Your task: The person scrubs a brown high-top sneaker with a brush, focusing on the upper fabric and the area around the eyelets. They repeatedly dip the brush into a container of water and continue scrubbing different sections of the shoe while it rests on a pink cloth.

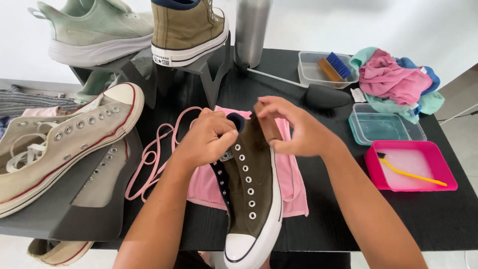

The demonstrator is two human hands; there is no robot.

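On the black table, seen from above, an olive high-top shoe lies laceless on a pink cloth, toe cap hanging past the near edge. The left hand pinches the collar shut between thumb and fingers; the right hand is closed on the tongue, pulling it up. I'd worry the shoe could slide off the front edge if either hold slackens. The pink laces loop close by the left wrist and might snag. To the right, a pink tray of sudsy water sits near the forearm; room is tight there, freer in front.
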